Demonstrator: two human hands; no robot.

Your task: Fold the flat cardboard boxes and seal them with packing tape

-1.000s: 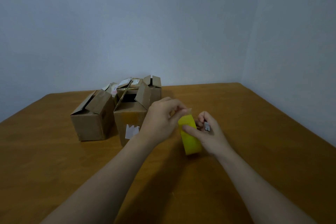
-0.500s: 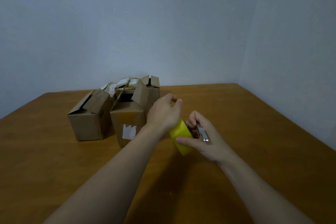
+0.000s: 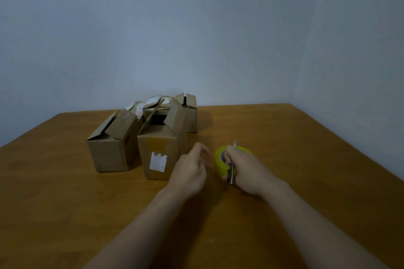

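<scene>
No text I can read from here.

- Front box (image 3: 161, 150): white label (image 3: 158, 162) stuck on the near face, its top edge torn and ragged. There are a few dark specks along its right and lower edges, too small to make out.
- Left box (image 3: 113, 148): a dark smudge of print on its right side, in shadow and illegible.
- Rear boxes: a white label (image 3: 153, 100) on a raised top flap, and a second, pinkish-white label (image 3: 138, 109) to its left. Any print on either is blurred.
- Back right box (image 3: 190, 113): a small dark mark low on the side, unreadable.
- Yellow tape roll (image 3: 219, 162): the core is grey and too dim to read.
</scene>
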